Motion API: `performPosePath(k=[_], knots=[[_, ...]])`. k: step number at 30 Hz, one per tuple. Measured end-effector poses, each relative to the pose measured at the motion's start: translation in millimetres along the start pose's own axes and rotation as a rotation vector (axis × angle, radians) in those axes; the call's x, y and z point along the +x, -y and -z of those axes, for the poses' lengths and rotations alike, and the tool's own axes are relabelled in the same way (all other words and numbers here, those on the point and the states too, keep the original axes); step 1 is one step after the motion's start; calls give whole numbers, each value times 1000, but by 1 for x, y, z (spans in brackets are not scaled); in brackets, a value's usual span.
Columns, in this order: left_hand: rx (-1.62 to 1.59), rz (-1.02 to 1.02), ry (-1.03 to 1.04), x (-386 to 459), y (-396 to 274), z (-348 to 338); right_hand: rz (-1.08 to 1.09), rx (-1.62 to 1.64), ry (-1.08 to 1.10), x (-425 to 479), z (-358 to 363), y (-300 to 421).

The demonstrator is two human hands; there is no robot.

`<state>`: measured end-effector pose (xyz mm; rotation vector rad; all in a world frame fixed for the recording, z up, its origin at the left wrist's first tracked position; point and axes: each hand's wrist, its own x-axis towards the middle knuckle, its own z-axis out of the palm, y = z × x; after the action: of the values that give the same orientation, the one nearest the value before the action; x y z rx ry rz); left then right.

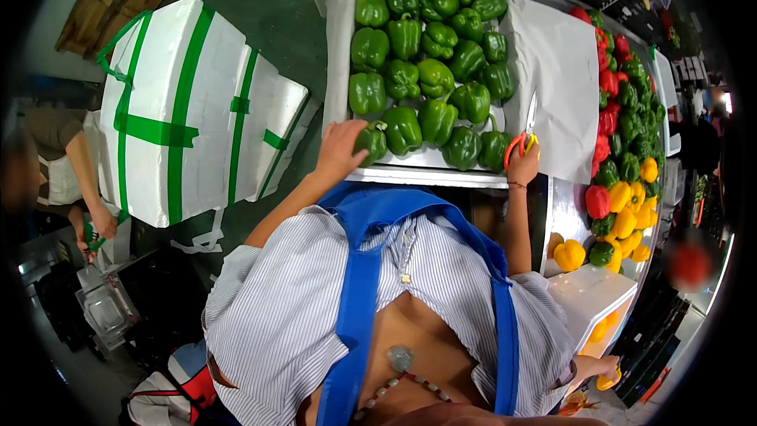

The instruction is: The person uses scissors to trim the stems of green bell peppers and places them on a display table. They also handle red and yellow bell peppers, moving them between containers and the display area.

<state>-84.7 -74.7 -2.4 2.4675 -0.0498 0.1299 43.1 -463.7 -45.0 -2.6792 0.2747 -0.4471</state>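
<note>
In front of me stands a white foam box (pixel 426 176) lined with white paper and filled with rows of green bell peppers (pixel 437 41). My left hand (pixel 340 148) holds the green bell pepper (pixel 372 145) at the box's near left corner, fingers over its top and thumb on its near side. Scissors (pixel 531 115) with orange and yellow handles are in my right hand (pixel 524 163) at the near right corner, blades pointing away from me. White lining paper (pixel 559 89) hangs over the box's right side.
Taped white foam boxes (pixel 148 100) are stacked at left, beside a co-worker's hands (pixel 103 222) holding green tape (pixel 94 239). Red, green and yellow bell peppers (pixel 627 207) cover a metal table (pixel 562 201) at right. Another person's hand (pixel 603 365) holds a yellow pepper (pixel 609 380) at lower right.
</note>
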Motion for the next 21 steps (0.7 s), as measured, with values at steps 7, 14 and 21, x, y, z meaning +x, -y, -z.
performPosePath(k=[7, 14, 21], knots=[[99, 61, -142, -12, -26, -13, -56, 244, 12, -3, 3, -20], [391, 170, -26, 0, -43, -38, -102, 230, 50, -1, 12, -20], [580, 358, 191, 20, -33, -58, -173, 370, 150, 6, 19, -27]])
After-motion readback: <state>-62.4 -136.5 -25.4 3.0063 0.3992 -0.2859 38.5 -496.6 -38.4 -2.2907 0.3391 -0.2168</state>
